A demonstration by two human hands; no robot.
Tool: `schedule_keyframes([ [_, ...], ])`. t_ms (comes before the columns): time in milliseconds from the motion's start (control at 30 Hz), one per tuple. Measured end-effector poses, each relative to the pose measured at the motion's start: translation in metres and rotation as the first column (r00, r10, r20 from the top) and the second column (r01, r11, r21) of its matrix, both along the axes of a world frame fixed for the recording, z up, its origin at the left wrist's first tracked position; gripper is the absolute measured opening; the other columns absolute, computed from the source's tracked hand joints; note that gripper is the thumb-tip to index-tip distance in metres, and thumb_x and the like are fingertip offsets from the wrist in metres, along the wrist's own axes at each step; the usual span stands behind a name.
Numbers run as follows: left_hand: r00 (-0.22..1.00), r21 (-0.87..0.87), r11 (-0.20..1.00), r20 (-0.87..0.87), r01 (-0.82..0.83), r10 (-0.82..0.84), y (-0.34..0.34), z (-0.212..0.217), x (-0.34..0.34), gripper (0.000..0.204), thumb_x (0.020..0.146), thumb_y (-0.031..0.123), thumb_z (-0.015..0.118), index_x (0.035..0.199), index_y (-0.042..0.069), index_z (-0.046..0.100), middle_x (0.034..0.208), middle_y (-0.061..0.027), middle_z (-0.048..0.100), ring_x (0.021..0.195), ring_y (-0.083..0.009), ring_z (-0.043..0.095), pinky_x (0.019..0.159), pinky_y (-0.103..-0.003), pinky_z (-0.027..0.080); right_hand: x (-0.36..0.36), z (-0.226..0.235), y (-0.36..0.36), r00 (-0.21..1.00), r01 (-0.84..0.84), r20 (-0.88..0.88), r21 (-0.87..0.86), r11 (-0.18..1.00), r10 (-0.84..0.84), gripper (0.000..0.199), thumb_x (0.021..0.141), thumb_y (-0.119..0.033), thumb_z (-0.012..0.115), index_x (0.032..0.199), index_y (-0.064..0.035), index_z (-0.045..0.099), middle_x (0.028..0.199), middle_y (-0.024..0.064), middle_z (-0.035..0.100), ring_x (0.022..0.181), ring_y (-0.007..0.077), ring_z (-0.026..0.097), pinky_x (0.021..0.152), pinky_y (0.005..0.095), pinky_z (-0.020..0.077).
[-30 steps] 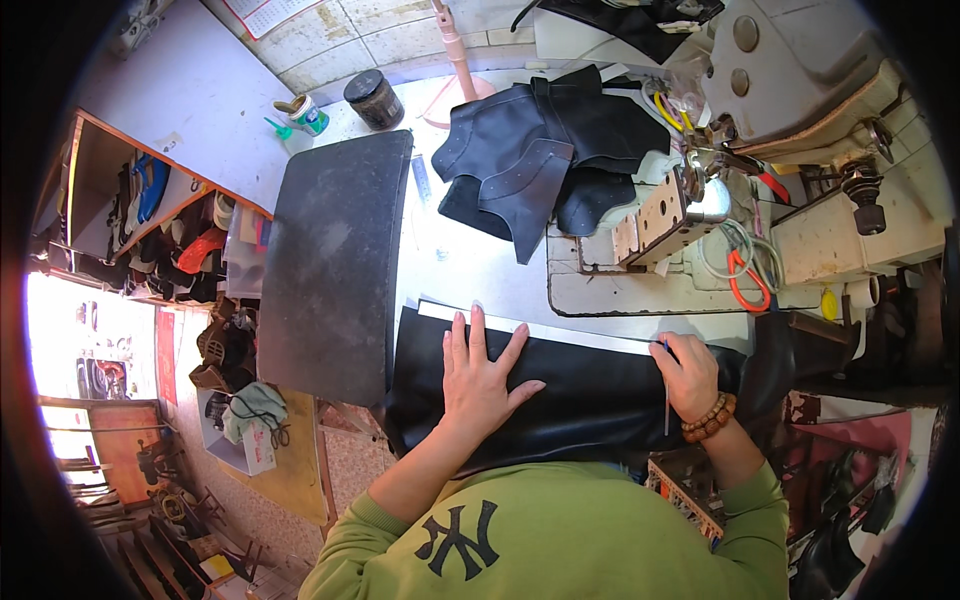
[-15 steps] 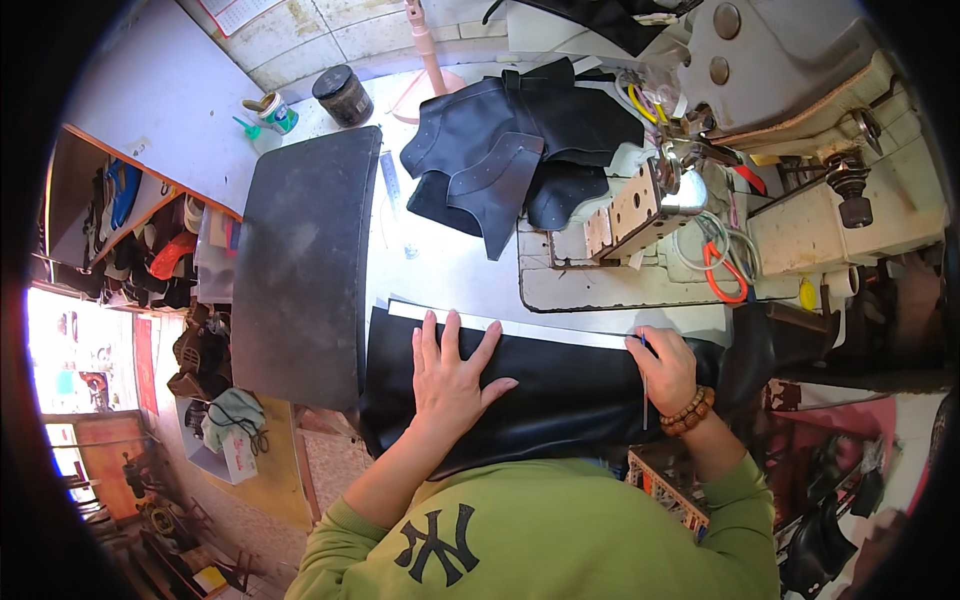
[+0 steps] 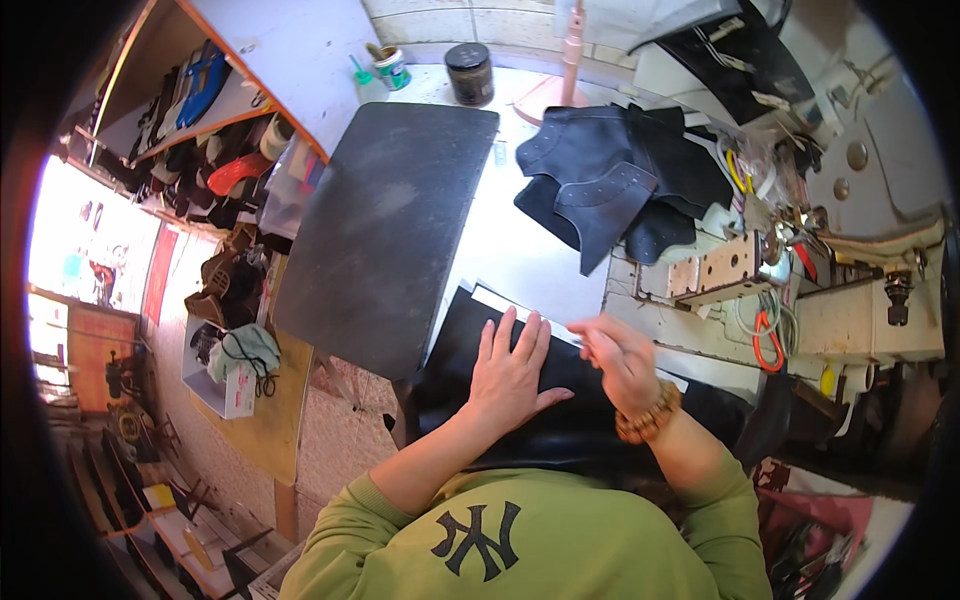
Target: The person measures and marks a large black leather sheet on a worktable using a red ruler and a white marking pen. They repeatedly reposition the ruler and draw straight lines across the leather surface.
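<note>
A sheet of black leather [image 3: 455, 345] lies over the near edge of the white table [image 3: 525, 265] in front of me. Along its far edge runs a narrow white strip [image 3: 492, 298], slanting down to the right. My left hand [image 3: 510, 378] is spread flat, its fingertips at the strip and its palm on the leather. Just right of it, my right hand [image 3: 628, 365], with a beaded bracelet [image 3: 650, 412], is closed in a pinch near the strip. Its fingers are somewhat blurred; the thin pen-like stick seen there earlier is hard to make out now.
Cut black leather pieces [image 3: 605, 195] are heaped at the back. A large dark board [image 3: 390, 230] covers the table's left side. To the right are a sewing machine arm [image 3: 715, 275] and orange-handled scissors [image 3: 767, 342]. Behind stand a dark jar [image 3: 469, 75] and a pink stand [image 3: 573, 55].
My view has turned left. My right hand has come along the strip from its right end toward my left hand. The left hand still lies flat, its fingers now closer together.
</note>
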State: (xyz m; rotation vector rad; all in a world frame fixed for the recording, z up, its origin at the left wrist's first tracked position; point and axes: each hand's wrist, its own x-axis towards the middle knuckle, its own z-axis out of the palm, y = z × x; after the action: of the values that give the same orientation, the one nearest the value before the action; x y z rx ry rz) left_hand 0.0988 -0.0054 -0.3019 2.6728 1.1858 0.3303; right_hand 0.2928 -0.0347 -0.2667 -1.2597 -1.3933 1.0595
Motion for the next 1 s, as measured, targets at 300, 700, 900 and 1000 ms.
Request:
schedule_keyframes([
  [300, 1.0, -0.048, 0.999, 0.0, -0.023, 0.023, 0.013, 0.002, -0.023, 0.068, 0.074, 0.065, 0.072, 0.131, 0.028, 0.063, 0.149, -0.0167, 0.036, 0.143, -0.0455, 0.025, 0.109, -0.071, 0.024, -0.067, -0.037, 0.094, 0.935, -0.091, -0.354, -0.303, 0.949, -0.023, 0.018, 0.098, -0.011, 0.058, 0.107, 0.0024, 0.066, 0.087, 0.0058, 0.068, 0.078, 0.0101, 0.06, 0.069, 0.0254, 0.0497],
  [700, 1.0, -0.06, 0.998, -0.01, -0.023, 0.022, 0.014, -0.006, -0.025, 0.068, 0.076, 0.067, 0.068, 0.13, 0.025, 0.064, 0.149, -0.02, 0.035, 0.143, -0.0482, 0.023, 0.109, -0.072, 0.022, -0.08, -0.037, 0.105, 0.986, -0.104, 0.125, -0.035, 0.994, 0.108, 0.011, 0.093, -0.012, 0.064, 0.094, -0.0003, 0.064, 0.075, 0.0116, 0.068, 0.065, 0.022, 0.064, 0.06, 0.0326, 0.0499],
  [900, 1.0, -0.072, 0.997, -0.013, -0.024, 0.023, 0.014, -0.005, -0.025, 0.068, 0.076, 0.067, 0.068, 0.131, 0.025, 0.064, 0.149, -0.0205, 0.035, 0.143, -0.0484, 0.022, 0.108, -0.074, 0.022, -0.081, -0.036, 0.107, 0.967, -0.121, 0.223, -0.013, 0.993, 0.121, 0.013, 0.093, -0.014, 0.065, 0.092, -0.0014, 0.063, 0.078, 0.013, 0.069, 0.068, 0.0274, 0.066, 0.063, 0.0356, 0.0511],
  [1000, 0.999, -0.085, 0.996, -0.023, -0.028, 0.026, 0.013, -0.004, -0.025, 0.069, 0.076, 0.067, 0.068, 0.133, 0.027, 0.062, 0.151, -0.0194, 0.033, 0.144, -0.0477, 0.021, 0.108, -0.074, 0.022, -0.082, -0.035, 0.108, 0.957, -0.135, 0.258, 0.0, 0.991, 0.13, 0.013, 0.093, -0.015, 0.064, 0.092, -0.0021, 0.063, 0.079, 0.0132, 0.069, 0.07, 0.0287, 0.066, 0.064, 0.0362, 0.0515],
])
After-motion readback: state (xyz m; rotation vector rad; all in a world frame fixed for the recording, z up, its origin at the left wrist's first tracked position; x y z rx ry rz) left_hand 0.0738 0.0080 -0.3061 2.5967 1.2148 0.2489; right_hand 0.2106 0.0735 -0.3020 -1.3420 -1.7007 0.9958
